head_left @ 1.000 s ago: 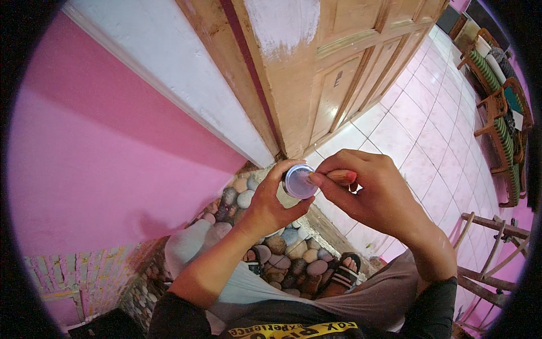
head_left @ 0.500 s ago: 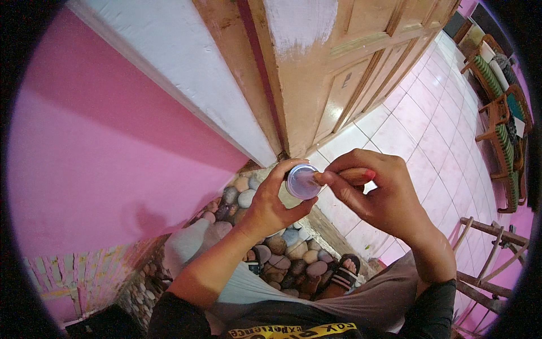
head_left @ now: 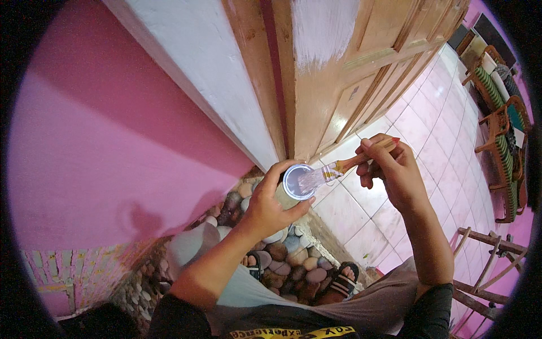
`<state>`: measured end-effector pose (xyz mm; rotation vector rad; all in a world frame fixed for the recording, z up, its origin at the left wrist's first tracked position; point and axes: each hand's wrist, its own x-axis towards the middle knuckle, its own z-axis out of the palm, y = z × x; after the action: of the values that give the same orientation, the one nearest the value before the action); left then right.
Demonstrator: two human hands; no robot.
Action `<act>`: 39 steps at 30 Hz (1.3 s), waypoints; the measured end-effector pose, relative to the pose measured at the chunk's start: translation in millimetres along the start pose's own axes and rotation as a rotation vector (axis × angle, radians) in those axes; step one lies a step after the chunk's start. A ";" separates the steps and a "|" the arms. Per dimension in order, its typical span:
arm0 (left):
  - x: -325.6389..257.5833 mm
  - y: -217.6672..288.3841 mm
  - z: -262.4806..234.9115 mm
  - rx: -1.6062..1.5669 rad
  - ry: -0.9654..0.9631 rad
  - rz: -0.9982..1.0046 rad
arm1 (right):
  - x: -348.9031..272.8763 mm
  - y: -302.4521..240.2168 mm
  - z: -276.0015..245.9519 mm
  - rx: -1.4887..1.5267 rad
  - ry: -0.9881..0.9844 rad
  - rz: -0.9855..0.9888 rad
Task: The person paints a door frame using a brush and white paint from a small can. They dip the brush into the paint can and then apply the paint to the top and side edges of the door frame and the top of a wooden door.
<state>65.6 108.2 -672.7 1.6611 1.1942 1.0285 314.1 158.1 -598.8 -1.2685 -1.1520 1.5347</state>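
My left hand [head_left: 270, 202] is wrapped round a small round paint can [head_left: 287, 195], its open top toward me and pale paint inside. In my right hand [head_left: 390, 169] is a paintbrush [head_left: 353, 161], pinched by its wooden, red-tipped handle. The brush's bristles, coated in whitish paint, lie over the can's rim with their tip at its mouth. Beyond the can stands a wooden panel door [head_left: 322, 101], bearing a patch of white paint [head_left: 322, 34] with streaky lower edges. Left of the door runs a white frame [head_left: 197, 73].
A pink wall [head_left: 113, 147] fills the left. Rounded stones [head_left: 282, 257] lie under my sandalled feet, beside a pale tiled floor [head_left: 418, 147]. Chairs with green striped cushions [head_left: 499, 147] stand at the far right, and a wooden rack [head_left: 485, 265] at the lower right.
My right hand has moved up and right, drawing the paintbrush partly out of the can so its bristles now show. The left hand with the can has barely shifted.
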 end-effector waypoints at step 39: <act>-18.3 11.0 -26.2 -0.021 0.037 0.114 | 9.5 -28.4 39.3 0.014 0.294 -0.422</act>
<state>40.4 92.3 -656.7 1.7168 1.1195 1.1421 274.9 168.6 -570.7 -1.1096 -1.1244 1.0087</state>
